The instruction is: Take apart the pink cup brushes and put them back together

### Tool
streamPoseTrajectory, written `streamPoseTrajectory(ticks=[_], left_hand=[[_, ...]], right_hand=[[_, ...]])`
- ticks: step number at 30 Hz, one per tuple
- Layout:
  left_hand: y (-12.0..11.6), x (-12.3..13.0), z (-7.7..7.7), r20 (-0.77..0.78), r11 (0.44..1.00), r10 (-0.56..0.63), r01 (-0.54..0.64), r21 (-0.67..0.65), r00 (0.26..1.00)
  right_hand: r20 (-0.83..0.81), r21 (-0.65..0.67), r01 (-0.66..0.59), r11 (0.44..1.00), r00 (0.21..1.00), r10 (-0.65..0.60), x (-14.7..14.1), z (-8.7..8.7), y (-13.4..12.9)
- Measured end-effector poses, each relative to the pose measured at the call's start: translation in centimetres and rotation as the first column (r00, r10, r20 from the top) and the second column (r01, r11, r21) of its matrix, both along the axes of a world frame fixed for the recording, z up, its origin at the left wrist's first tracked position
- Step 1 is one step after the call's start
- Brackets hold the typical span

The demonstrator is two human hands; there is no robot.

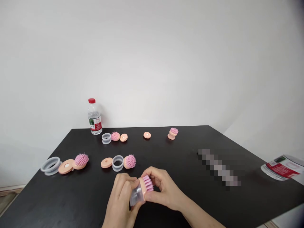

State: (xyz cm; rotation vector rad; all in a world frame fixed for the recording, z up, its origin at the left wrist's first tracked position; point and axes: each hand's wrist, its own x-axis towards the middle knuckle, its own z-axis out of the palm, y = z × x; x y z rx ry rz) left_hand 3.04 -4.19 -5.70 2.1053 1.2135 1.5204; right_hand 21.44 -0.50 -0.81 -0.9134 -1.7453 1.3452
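My left hand grips a translucent, sleeve-like ring near the table's front. Against the ring's right end sits a peach brush head with pink bristles; my right hand pinches its peach rim between thumb and fingers. Ring and head touch, tilted with the bristles to the right; whether they are joined I cannot tell. Just beyond my left hand lie a peach disc with a central hole, a translucent ring and another pink brush head.
At left lie a ring, a disc and a brush head. Further back are similar parts, a lone disc and an upright brush. Bottles stand at back left and right. A pixelated strip crosses the table.
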Motion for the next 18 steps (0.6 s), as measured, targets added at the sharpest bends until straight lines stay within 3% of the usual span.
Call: streamPoseTrajectory(ticks=[7,10,13,15,16,18], left_hand=[[0.5,-0.1,-0.3,-0.067,0.992,0.034,-0.025,0.120,0.997],[0.8,-0.1,-0.6,-0.071,0.989,0.094,-0.085,0.117,0.993],[0.9,0.0,-0.9,-0.092,0.975,0.191,-0.178,0.134,0.977],[0.9,0.2,-1.1,-0.115,0.970,0.212,-0.195,0.142,0.970],[0.9,0.3,-1.2,-0.122,0.970,0.211,-0.192,0.149,0.970],[0.8,0.7,-1.4,-0.121,0.967,0.202,-0.179,0.180,0.972]], right_hand=[[-0.104,-0.164,-0.053,0.985,0.994,0.036,-0.2,-0.1,0.0],[-0.111,-0.115,-0.047,0.992,0.993,0.034,0.4,0.0,0.6],[0.048,0.066,0.131,0.989,0.990,-0.134,2.1,0.5,2.8],[0.304,0.326,0.274,0.905,0.876,-0.375,3.6,1.0,5.1],[0.442,0.457,0.289,0.841,0.747,-0.497,4.4,1.3,6.5],[0.530,0.533,0.306,0.788,0.605,-0.594,5.9,1.8,9.5]])
